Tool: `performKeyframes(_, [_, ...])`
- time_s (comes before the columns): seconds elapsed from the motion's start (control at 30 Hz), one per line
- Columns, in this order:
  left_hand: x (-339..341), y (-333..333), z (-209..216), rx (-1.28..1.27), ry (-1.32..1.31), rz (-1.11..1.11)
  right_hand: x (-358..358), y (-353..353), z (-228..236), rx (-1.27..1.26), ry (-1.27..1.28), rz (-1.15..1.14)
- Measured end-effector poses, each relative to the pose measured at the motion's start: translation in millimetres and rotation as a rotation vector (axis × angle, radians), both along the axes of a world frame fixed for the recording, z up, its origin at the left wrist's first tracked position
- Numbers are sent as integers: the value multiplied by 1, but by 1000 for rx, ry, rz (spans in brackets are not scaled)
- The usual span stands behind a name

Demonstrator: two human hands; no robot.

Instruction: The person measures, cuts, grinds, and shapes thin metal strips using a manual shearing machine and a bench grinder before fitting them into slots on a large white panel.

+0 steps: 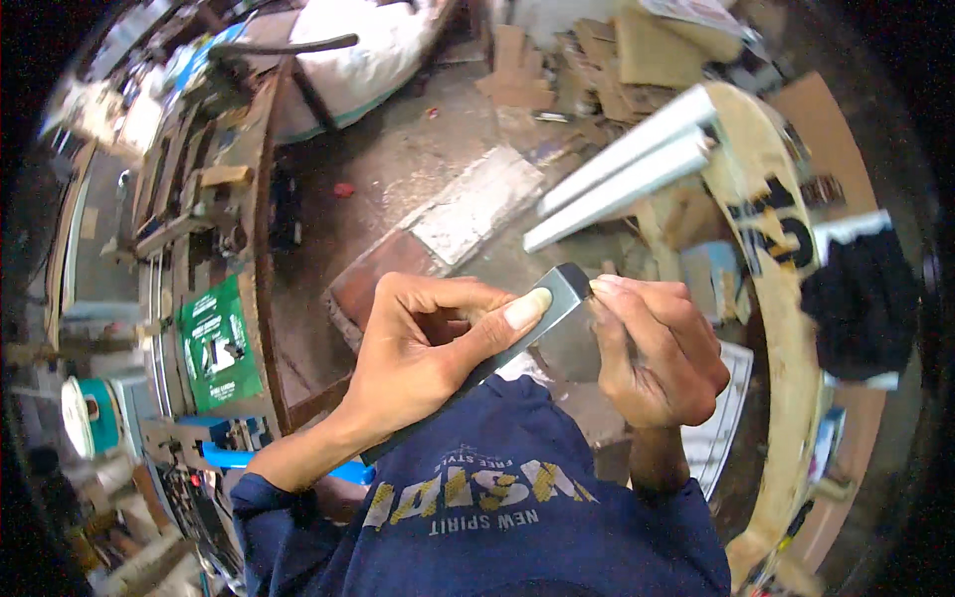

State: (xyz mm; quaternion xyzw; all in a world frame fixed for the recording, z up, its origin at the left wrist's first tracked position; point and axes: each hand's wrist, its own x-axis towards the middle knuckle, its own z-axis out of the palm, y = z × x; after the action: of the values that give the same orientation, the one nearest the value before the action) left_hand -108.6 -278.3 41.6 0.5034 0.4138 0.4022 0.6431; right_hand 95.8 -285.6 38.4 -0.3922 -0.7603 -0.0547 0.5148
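Dark grey bar (564,300) sits in front of the person's chest, tilted across the middle of the scene, with its near end to the left, by the left forearm, and its blackish far end to the right. The left hand (438,343) has its grip clamped on the bar, thumb laid flat along the upper face close to the far end. The right hand (662,348) is just beside that end, its thumb and fingertips drawn close together at the right corner; I cannot tell whether its grip is closed on the bar or only touching it.

Beneath and beyond the hands, a worn board (477,204) lies on the floor (398,149). To its right, two long white tubes (617,184) lean toward a pale plank (786,358). Black cloth (860,303) rests farther right. On the left, a green packet (224,328) lies on a cluttered worktop (261,249), and a white-and-teal bucket (90,416) stands nearer, at the far left edge. A pale sack (373,55) fills the far left.
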Motion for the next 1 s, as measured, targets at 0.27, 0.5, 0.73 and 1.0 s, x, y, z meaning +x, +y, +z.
performKeyframes(0.27, [-49,121,-3,-84,96,235,-49,169,-19,62,-71,246])
performKeyframes(0.5, [-89,214,-36,5,111,402,-86,307,-17,26,-41,365])
performKeyframes(0.73, [-148,312,-74,-196,-116,509,-158,421,-31,-391,44,406])
performKeyframes(1.0, [-325,447,-123,31,256,1080,-290,598,-96,-537,-180,337])
